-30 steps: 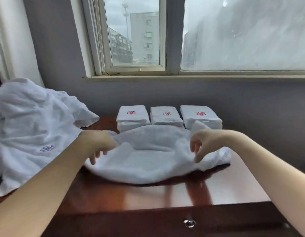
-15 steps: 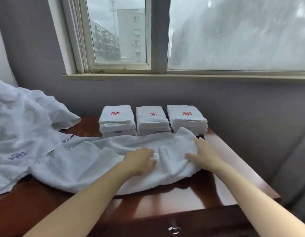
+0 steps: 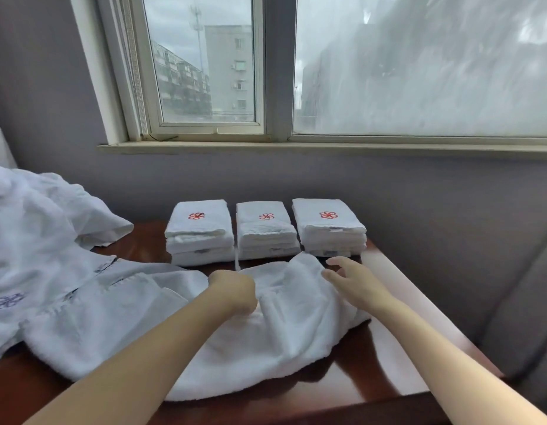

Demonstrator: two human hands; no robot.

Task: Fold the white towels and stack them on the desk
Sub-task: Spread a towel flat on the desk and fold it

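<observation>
A: Towel (image 3: 266,348) lies rumpled on the surface (image 3: 146,240), just before 3 folded stacks (image 3: 266,231). Left hand (image 3: 235,291) curled, bunching cloth mid-towel
B: Right hand (image 3: 351,282) flat on far corner, loose, holding nothing. Soft, floppy, prob light: grab corners

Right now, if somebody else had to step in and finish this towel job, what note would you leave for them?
Left hand: fingers curled into the spread towel, apparently gripping a fold near its middle.
Right hand: fingers straight, resting on the towel's far right corner.
Things: the spread towel lies rumpled across the desk. Three folded stacks sit in a row behind it by the wall. A loose pile of white linen waits on the left.
Done: three stacks folded.
Left: fold this towel, add it to a stack, then work through the loose pile.
</observation>
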